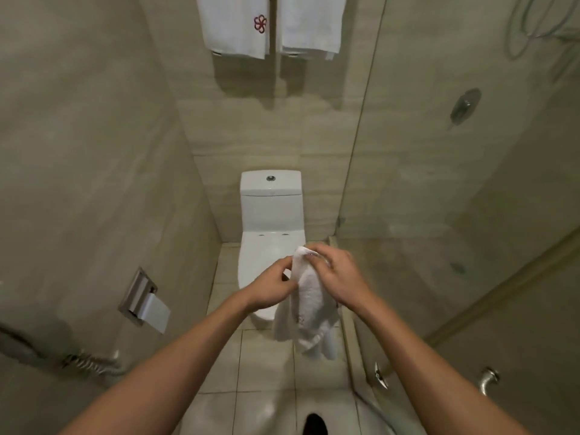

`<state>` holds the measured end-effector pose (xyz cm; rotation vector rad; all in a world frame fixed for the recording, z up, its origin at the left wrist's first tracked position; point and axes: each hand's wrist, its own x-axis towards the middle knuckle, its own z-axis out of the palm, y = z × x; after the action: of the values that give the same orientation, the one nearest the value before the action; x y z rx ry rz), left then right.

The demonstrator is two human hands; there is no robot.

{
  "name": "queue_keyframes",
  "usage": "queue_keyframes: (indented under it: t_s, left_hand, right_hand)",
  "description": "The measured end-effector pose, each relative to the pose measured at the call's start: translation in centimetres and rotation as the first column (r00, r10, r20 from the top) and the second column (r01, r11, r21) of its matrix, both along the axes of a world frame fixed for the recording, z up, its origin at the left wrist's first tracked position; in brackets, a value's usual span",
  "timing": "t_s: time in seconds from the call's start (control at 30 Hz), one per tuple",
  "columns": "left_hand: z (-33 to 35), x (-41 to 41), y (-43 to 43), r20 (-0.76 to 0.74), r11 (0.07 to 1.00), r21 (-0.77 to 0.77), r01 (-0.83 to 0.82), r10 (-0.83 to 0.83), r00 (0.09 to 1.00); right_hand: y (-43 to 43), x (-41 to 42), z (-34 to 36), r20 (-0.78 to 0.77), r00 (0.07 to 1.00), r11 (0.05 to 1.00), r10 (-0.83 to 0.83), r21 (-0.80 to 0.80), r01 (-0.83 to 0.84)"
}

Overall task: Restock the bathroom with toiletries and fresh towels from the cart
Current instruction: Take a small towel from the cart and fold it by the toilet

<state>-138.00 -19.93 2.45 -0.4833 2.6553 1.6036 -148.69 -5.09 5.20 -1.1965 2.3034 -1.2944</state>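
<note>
Head view: both bare forearms reach in from the bottom corners and meet at ctr frame, just below middle. L hand [272, 287] pinches the left edge of a small white towel [309, 298] near its top, thumb and fingers curled in close together. R hand [339, 276] is curled over the towel's top end from the right, knuckles up, fingers bunched on the cloth; fingertips hidden under the hand, so exact grip can't be told. Towel hangs loose btwn the two hands, lower end rumpled and dangling w/ faint stitching on it.

Behind the hands, ctr: white toilet [270, 215], lid down, flush button on the tank top. Top of frame: two white towels hang side by side on the back wall, left hanging towel [233, 29] w/ a red flower emblem, right hanging towel [310, 26] plain.

Lower left wall: metal paper holder [136, 293] w/ a sheet of toilet paper [156, 310] hanging out; below it a coiled metal hose [91, 361]. Right half: glass shower panel [408, 158], shower valve [465, 105] seen through it at upper right. Pale floor tiles [260, 368] at bottom ctr.
</note>
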Motion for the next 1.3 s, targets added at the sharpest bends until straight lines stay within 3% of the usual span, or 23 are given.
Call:
queue_keyframes:
  t_s: [0.2,0.33,0.47,0.57,0.63,0.7,0.8,0.9,1.03,1.13,1.2,1.3]
  left_hand:
    - [-1.2,-5.8,-4.0,0.074,0.967,-0.251,-0.040,0.060,0.995]
    - [-3.5,-8.4,-8.5,0.017,0.943,-0.266,-0.200,0.212,0.977]
    - [-2.5,-10.6,-11.9,-0.100,0.922,-0.195,-0.334,0.321,0.942]
    - [-0.8,-13.1,-14.3,-0.201,0.952,-0.152,-0.265,0.233,0.951]
    - [0.4,-14.6,-15.7,-0.260,0.978,-0.121,-0.169,0.133,0.957]
    - [1.4,-16.1,-17.3,-0.291,0.991,-0.122,-0.062,0.024,0.956]
    - [2.0,-17.6,-20.3,-0.308,0.996,-0.080,-0.043,0.017,0.951]
    - [1.5,-18.4,-23.8,-0.229,0.992,-0.107,-0.068,0.042,0.972]
    - [-0.8,-19.1,-26.8,0.003,0.971,-0.235,-0.046,0.048,0.999]
    - [-2.7,-19.8,-28.5,0.079,0.984,-0.155,-0.093,0.106,0.991]
    - [-2.7,-20.7,-29.3,0.012,0.984,-0.135,-0.116,0.119,0.993]
    - [-0.3,-22.6,-29.1,-0.144,0.988,-0.149,-0.048,0.026,0.989]
  right_hand:
    - [-3.0,-5.7,1.8,-0.037,0.997,0.998,0.067,0.015,-0.066]
    - [-4.9,-8.6,2.3,0.002,1.000,0.997,0.011,-0.070,-0.011]
    - [-7.8,-11.2,1.0,-0.016,0.995,0.995,-0.095,0.042,0.096]
    - [-10.5,-12.5,-1.0,-0.123,0.985,0.973,-0.120,0.184,0.142]
    - [-12.8,-13.2,-1.6,-0.088,0.995,0.971,-0.047,0.228,0.066]
    - [-15.5,-14.1,-1.4,-0.012,1.000,0.977,0.022,0.211,-0.019]
    - [-19.2,-15.5,-0.5,0.008,0.998,0.984,-0.059,0.170,0.056]
    - [-21.5,-16.1,0.4,-0.030,0.995,0.979,-0.100,0.174,0.104]
    - [-23.4,-16.3,1.7,-0.043,0.979,0.977,-0.198,0.068,0.201]
    - [-23.8,-17.3,2.0,0.005,0.955,0.955,-0.298,-0.002,0.298]
    - [-23.7,-18.4,1.7,-0.037,0.941,0.941,-0.335,0.037,0.337]
    - [-24.3,-19.5,0.8,-0.224,0.939,0.918,-0.261,0.244,0.314]
